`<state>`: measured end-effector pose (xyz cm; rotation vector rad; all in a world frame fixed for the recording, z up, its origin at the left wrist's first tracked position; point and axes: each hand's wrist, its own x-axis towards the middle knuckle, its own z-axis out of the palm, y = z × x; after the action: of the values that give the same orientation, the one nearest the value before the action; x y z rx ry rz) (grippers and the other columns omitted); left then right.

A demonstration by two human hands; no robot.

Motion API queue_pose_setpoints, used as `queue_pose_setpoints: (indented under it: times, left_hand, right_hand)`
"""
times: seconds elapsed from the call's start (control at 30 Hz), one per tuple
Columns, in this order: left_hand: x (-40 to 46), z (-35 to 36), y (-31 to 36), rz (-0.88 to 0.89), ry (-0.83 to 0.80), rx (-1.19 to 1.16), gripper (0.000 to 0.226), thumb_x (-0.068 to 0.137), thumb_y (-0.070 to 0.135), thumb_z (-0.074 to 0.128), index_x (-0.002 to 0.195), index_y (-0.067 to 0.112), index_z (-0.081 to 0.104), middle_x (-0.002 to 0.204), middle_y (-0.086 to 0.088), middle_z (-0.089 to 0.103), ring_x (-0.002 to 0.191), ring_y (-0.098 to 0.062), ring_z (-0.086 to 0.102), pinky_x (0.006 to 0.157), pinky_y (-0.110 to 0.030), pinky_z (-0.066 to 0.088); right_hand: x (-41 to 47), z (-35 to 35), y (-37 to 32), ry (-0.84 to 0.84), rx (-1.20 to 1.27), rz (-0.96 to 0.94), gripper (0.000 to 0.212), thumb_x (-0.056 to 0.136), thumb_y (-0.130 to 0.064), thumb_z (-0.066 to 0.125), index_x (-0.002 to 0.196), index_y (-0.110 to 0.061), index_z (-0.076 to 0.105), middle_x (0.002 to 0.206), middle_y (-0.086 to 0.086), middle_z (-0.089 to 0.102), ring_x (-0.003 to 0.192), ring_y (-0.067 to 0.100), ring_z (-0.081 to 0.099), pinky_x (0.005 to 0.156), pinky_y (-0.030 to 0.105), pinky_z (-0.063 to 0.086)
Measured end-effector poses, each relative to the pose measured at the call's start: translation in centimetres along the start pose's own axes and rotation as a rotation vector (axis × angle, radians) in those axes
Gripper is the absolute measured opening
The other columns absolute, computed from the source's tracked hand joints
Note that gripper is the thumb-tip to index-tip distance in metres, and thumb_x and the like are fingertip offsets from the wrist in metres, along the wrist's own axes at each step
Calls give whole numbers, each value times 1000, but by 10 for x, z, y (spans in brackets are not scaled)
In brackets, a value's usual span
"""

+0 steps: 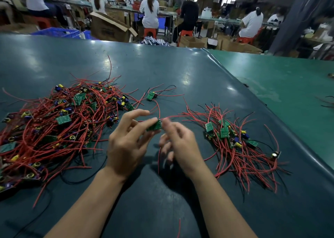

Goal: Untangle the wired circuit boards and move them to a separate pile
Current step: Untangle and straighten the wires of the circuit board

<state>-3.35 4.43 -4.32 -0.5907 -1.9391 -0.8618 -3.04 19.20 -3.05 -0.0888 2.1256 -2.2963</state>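
Note:
A big tangled heap of green circuit boards with red and black wires [54,125] lies on the left of the dark table. A smaller sorted pile [235,140] lies on the right. Between them, above the table, my left hand [126,143] pinches a small green board [154,126] between thumb and fingers. My right hand [179,142] is blurred beside that board, its fingertips at the board's red wire [179,116], which runs off to the right. One more board [151,95] lies alone farther back, wires spread around it.
The dark green table mat [162,71] ends at a raised seam on the right, beside a lighter green surface [289,85]. A stray red wire [179,227] lies near the front edge. Seated workers, cardboard boxes and blue crates fill the background.

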Motion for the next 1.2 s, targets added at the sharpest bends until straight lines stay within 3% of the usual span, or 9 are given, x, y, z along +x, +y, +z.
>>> queue_pose_setpoints:
  times: [0.1,0.2,0.33,0.53,0.63,0.77,0.97,1.13,1.2]
  left_hand:
    - [2,-2,0,58,-71,-8,19,85,9,72,102,1,75,106,-16,63,69,-15,57,69,-19,49]
    - [3,-1,-1,28,-61,-26,27,82,11,75,106,-1,72,102,-13,67,83,-10,60,81,-20,52]
    - [3,-5,-13,37,42,83,14,83,11,76,97,6,77,90,0,72,80,-17,63,71,-45,51]
    - [1,-8,-24,-96,142,228,8,88,15,74,91,8,77,88,-3,74,78,-27,65,73,-46,49]
    - [-1,-8,-24,-124,109,209,9,89,14,71,91,7,76,88,-5,73,77,-29,64,73,-46,51]
    - [0,-5,-24,-136,85,220,9,88,13,70,91,7,75,85,-4,73,75,-29,63,73,-45,51]
    - [0,-2,-24,-212,31,235,13,85,12,67,94,8,75,84,-3,73,78,-31,61,73,-47,51]
    - [-1,0,-24,-245,-1,315,13,84,18,66,90,13,75,83,1,73,81,-30,59,75,-42,46]
    - [-1,-1,-23,-254,-4,364,13,85,20,64,90,15,75,83,2,72,82,-29,59,76,-40,42]
  right_hand:
    - [-6,6,1,-54,24,-92,20,98,-23,56,84,-12,63,61,5,58,47,13,56,38,21,43]
    - [-4,2,-2,48,-53,-218,19,98,-12,56,80,-11,62,63,6,60,50,15,57,42,20,43]
    - [-3,-3,-8,344,-99,-355,18,98,-15,57,81,-14,64,67,3,67,52,18,63,41,24,45]
    - [0,-18,-23,855,220,-531,6,98,-14,58,92,-14,58,84,2,71,69,19,74,42,23,52]
    - [4,-22,-22,915,545,-332,14,95,-11,62,104,-7,51,96,10,69,73,21,74,49,22,54]
    - [5,-19,-14,886,745,-11,13,98,-13,57,92,-2,57,111,17,67,60,15,72,50,17,53]
    - [5,-17,-13,922,801,15,16,105,-19,43,107,-5,52,122,5,63,58,14,72,38,13,43]
    - [6,-18,-11,861,866,90,29,105,-27,44,97,0,53,107,16,67,53,16,70,44,16,50]
    - [7,-23,-13,873,882,59,25,105,-25,42,105,-2,53,108,12,66,55,15,70,45,16,50]
